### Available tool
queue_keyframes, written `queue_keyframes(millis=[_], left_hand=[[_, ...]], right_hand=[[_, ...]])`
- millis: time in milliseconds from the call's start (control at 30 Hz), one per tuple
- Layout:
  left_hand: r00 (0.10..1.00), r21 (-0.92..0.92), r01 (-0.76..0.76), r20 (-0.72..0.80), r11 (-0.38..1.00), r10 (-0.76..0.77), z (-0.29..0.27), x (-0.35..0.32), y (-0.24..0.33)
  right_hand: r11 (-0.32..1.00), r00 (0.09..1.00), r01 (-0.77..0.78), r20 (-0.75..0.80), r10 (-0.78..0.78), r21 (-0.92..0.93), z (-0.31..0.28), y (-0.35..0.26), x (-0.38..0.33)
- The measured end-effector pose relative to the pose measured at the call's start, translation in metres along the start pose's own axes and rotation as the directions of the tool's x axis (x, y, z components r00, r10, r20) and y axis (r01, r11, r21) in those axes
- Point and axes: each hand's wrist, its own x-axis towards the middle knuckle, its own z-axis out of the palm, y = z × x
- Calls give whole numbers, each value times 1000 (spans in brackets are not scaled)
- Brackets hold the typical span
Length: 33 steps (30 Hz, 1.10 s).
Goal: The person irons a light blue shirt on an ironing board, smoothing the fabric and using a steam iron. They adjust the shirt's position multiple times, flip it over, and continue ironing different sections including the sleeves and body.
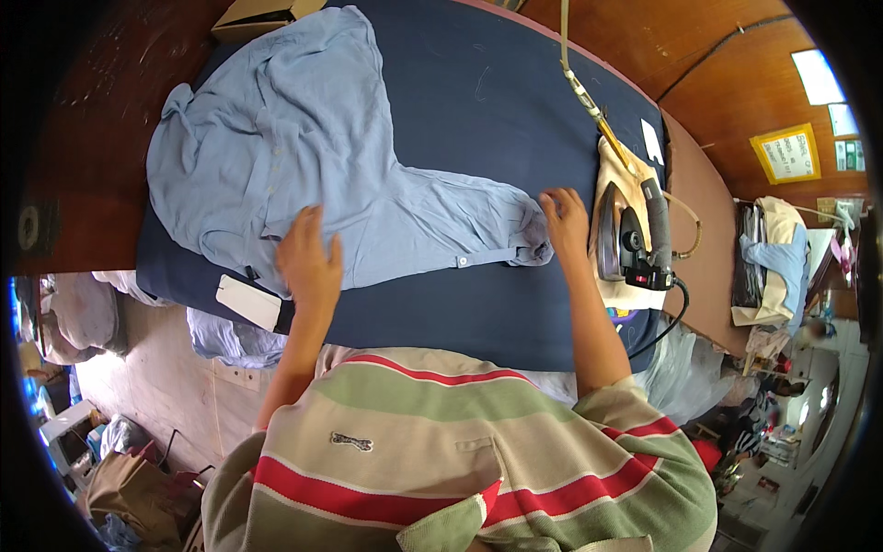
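A light blue button shirt [322, 138] lies spread and wrinkled on the dark blue padded table [460, 101]. One sleeve [441, 216] stretches to the right, with a small white button along its lower edge and its end bunched up. My left hand [311, 259] rests on the front of the shirt near its lower edge, fingers apart. At the bunched sleeve end is my right hand [566, 221], its fingers slightly curved and apart; whether they touch the fabric I cannot tell. A white tag [248, 302] sits by the shirt's lower left edge.
To the right, a steam iron [633, 237] with a grey handle stands on a cream cloth [616, 166]. Its hose [584, 97] comes down from above, and a black cord [676, 317] runs off the front. A cardboard box [262, 17] is at the far left. Folded clothes [773, 262] are stacked further right.
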Motion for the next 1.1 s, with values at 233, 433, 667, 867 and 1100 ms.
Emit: queue_keyframes(millis=[233, 433, 667, 867, 1100], left_hand=[[926, -287, -315, 115, 905, 359, 68, 69, 77], [902, -412, -194, 281, 890, 327, 85, 36, 104], [856, -300, -341, 293, 891, 426, 85, 23, 110], [845, -239, -329, 359, 914, 398, 86, 25, 115], [822, -301, -325, 378, 897, 425, 88, 37, 116]], right_hand=[[992, 951, 117, 284, -125, 46, 38, -15, 31], [973, 953, 228, 197, -231, 38, 47, 3, 24], [991, 950, -53, 312, 11, 126, 43, 21, 50], [996, 953, 74, 292, -83, 40, 42, 13, 49], [930, 986, 58, 126, -111, 363, 52, -43, 30]])
